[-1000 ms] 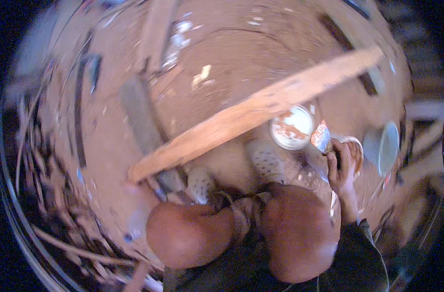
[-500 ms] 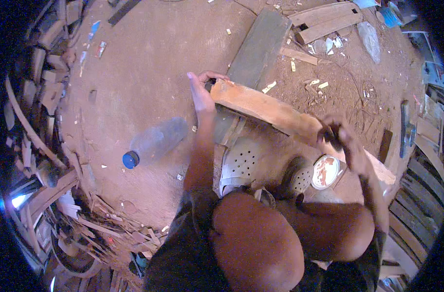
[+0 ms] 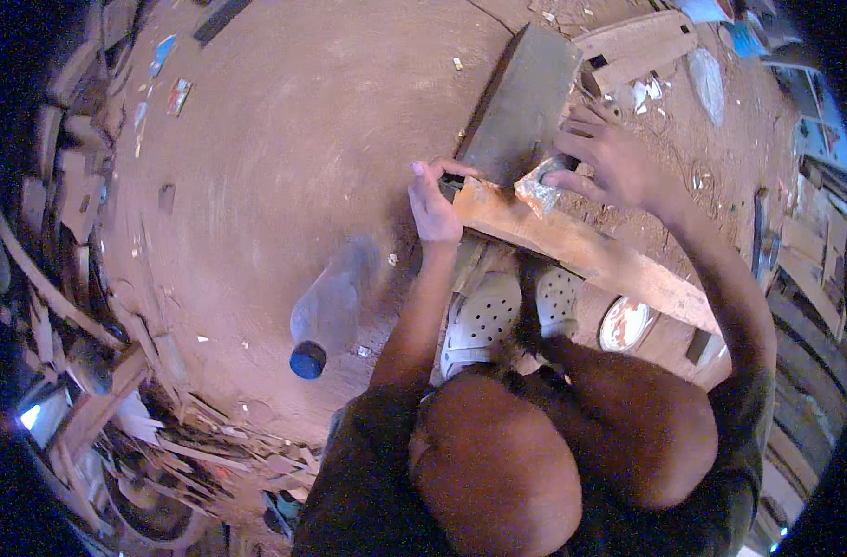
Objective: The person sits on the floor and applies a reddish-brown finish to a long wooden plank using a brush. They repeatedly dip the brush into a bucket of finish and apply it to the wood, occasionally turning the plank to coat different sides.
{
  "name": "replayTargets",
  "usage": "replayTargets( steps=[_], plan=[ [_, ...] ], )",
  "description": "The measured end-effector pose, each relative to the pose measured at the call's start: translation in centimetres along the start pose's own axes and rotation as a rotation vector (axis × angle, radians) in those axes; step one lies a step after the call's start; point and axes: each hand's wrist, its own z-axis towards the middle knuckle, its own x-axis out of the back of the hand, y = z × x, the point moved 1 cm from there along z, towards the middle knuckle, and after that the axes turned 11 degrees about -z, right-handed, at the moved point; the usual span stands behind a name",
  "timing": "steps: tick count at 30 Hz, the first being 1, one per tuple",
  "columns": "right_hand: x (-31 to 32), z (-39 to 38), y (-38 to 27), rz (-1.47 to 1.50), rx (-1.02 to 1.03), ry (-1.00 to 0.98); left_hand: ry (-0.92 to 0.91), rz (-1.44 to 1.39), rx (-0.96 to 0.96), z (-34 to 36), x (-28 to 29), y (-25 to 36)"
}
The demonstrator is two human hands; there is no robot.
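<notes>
Wooden plank — left hand at end

Soft light reaches my left hand and right hand; well left of both, glare burns white; grainy blackness rings bent edges.

An orange-tan plank and silvery-white scrap stand out against reddish-brown ground, with pale grey, dark-dotted clogs, a white tub smeared rust-brown, a clear bottle with a dark blue cap, and black sleeves.
</notes>
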Motion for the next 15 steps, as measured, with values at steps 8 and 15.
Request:
replayTargets(
  steps=[8, 15],
  plan=[
    [-2.6, 3.4, 0.7, 0.044, 0.138, -0.103, -0.065, -0.01, -0.02, 0.1, -0.1, -0.6],
    [-4.4, 4.3, 1.1, 0.014, 0.158, -0.11, -0.046, -0.076, -0.02, -0.3, 0.4, -0.9]
  ],
)
